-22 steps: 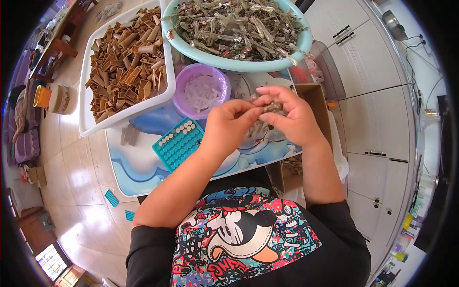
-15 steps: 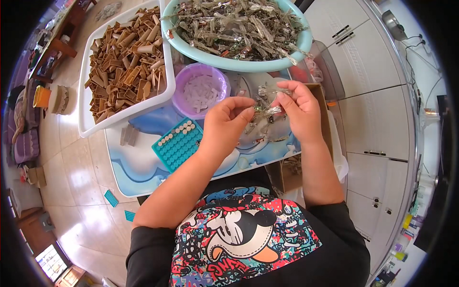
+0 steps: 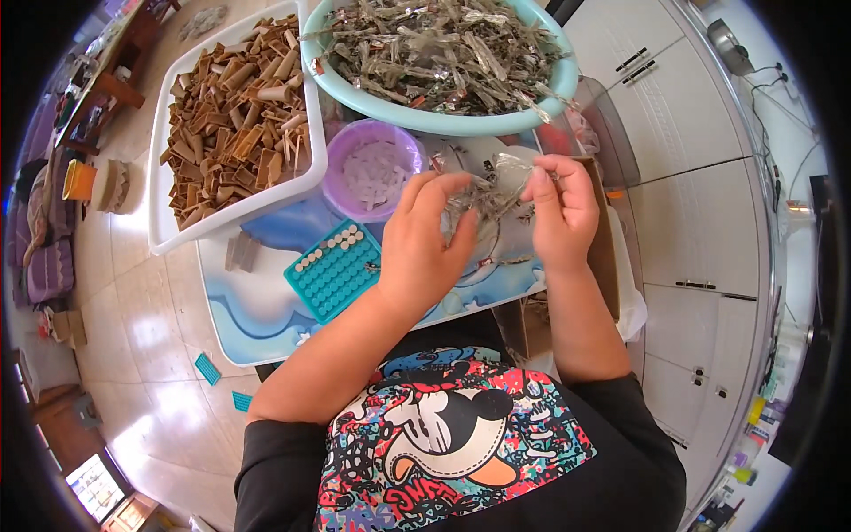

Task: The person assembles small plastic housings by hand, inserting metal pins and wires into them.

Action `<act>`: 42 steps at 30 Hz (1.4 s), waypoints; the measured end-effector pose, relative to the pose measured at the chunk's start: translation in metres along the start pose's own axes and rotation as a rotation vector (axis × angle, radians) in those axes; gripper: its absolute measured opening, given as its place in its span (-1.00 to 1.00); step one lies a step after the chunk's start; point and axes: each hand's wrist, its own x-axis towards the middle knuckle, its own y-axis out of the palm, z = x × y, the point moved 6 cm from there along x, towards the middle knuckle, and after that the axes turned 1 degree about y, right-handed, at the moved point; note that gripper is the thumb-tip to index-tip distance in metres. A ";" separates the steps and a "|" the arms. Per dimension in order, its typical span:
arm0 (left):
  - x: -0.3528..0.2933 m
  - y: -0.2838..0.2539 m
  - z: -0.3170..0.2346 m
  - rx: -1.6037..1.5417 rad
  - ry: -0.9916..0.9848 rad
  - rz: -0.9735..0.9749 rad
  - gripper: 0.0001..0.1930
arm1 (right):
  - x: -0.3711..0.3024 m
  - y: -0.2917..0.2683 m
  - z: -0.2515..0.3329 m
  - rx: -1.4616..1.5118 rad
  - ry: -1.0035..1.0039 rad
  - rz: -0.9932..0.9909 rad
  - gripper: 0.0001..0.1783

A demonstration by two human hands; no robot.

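My right hand (image 3: 565,213) pinches a clear, crinkled plastic packet (image 3: 512,170) between thumb and fingers above the table. Just left of it, my left hand (image 3: 424,239) has thumb and fingers apart and nothing gripped in them. More loose clear plastic packets lie on the table under both hands, partly hidden by the fingers. Left of my left wrist is a teal tray (image 3: 341,282) with rows of round pockets. Whitish round pieces fill some pockets along its far side, and a small dark metallic piece rests at its right edge.
A pale blue basin (image 3: 425,118) heaped with clear plastic packets stands at the far side. Left of it is a white tub (image 3: 232,207) of brown curved pieces. A purple bowl (image 3: 340,191) holds white slips. An open cardboard box (image 3: 612,257) sits at the table's right edge.
My left hand has let go of the clear plastic, opened its fingers and drawn slightly down. The right hand keeps its packet, shifted slightly right and down.
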 end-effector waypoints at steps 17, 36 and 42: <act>-0.011 0.012 0.007 0.513 -0.252 0.614 -0.50 | 0.003 -0.007 0.031 0.125 -0.072 -0.047 -0.80; -0.077 -0.094 0.046 -0.735 -0.548 -0.187 -0.71 | -0.086 0.088 0.048 -0.309 -0.333 0.765 -0.89; -0.108 -0.108 0.067 -0.922 -0.712 -0.158 -0.70 | -0.118 0.133 0.058 -0.148 -0.044 1.154 -0.75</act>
